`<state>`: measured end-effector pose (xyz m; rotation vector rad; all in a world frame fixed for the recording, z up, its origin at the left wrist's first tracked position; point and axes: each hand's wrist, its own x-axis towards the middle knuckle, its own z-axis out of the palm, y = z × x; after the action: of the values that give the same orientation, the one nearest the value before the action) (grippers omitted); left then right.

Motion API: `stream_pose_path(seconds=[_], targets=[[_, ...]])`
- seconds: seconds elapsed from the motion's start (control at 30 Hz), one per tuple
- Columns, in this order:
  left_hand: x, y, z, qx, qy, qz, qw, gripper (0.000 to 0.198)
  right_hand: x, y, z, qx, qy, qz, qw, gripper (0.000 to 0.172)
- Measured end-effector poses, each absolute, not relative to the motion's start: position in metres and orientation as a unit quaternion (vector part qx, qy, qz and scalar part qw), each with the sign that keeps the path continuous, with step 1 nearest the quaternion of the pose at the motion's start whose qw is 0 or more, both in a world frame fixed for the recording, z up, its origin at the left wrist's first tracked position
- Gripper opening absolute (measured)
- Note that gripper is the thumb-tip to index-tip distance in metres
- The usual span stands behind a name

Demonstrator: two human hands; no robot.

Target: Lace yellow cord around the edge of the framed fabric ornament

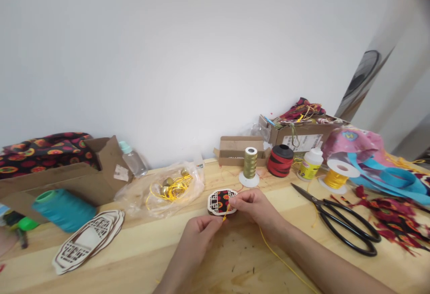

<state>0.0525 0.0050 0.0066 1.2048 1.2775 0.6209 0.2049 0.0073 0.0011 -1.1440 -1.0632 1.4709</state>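
Note:
A small scallop-edged ornament [222,201], with a pale fretwork frame over dark floral fabric, lies on the wooden table. A yellow cord [280,259] runs from its front edge past my right wrist toward the bottom of the view. My left hand [201,235] is closed in a pinch on the cord just in front of the ornament. My right hand [253,206] pinches the cord at the ornament's right side, with the fingertips against its edge. Between the two hands, a small yellow knot or loop shows; its exact form is too small to tell.
Black-handled scissors [349,222] lie at right, beside fabric scraps [398,218]. Behind stand a gold thread spool [250,166], a red ribbon roll [280,162], a glue bottle [309,166] and a yellow cord spool [336,176]. Leftward are bells in a plastic bag [174,186], fretwork frames [89,242] and a teal thread cone [63,211].

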Motion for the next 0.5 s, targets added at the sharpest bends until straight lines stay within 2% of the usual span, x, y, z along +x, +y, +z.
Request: stream_pose_path(seconds=[0.23,0.5], targets=[[0.0507,0.0091,0.0022,0.554,0.557,0.228,0.576,0.036,0.2035,0.0068,0.0008,-0.472,-0.433,0.605,0.473,0.027],[0.0512,0.0082,-0.0029,0.582,0.539,0.255,0.552,0.038,0.2036,0.0089,-0.0054,-0.462,-0.413,0.6,0.506,0.028]])
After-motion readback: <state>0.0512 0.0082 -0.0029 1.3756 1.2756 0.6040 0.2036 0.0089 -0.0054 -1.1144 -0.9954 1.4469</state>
